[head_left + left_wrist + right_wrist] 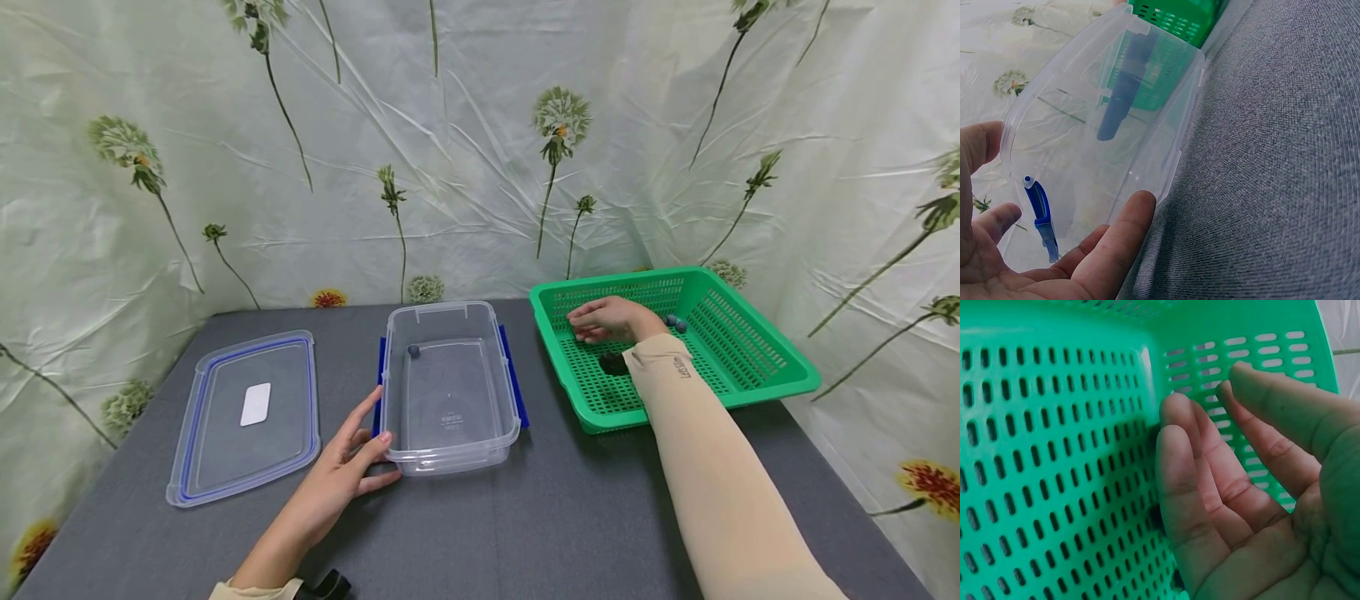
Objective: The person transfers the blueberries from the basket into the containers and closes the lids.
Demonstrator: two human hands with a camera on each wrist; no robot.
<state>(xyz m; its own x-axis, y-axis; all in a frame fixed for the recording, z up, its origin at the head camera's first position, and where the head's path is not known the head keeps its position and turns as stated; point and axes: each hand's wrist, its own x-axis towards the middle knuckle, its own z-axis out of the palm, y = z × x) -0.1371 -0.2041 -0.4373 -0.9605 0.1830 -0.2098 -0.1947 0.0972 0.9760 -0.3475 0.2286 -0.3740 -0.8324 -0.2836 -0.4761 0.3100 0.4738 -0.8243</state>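
Left hand [339, 468], clear container [450, 457] against its fingers [1119, 240].

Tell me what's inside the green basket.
Inside the green basket are the right hand and, beside its wrist, small blue berries. A black shape by the sleeve is unclear. Anything directly under hand or sleeve is covered, out of sight.

Soft, even light fills the head view; pale sheen lines the creased curtain [465, 150] behind the basket [750, 342], and faint shadow darkens the bench [637, 467] before it. Glints edge the box [450, 383] left of the basket. Both wrist views look dimmer; inside the basket, green-tinged shade touches the right fingers [1179, 475].
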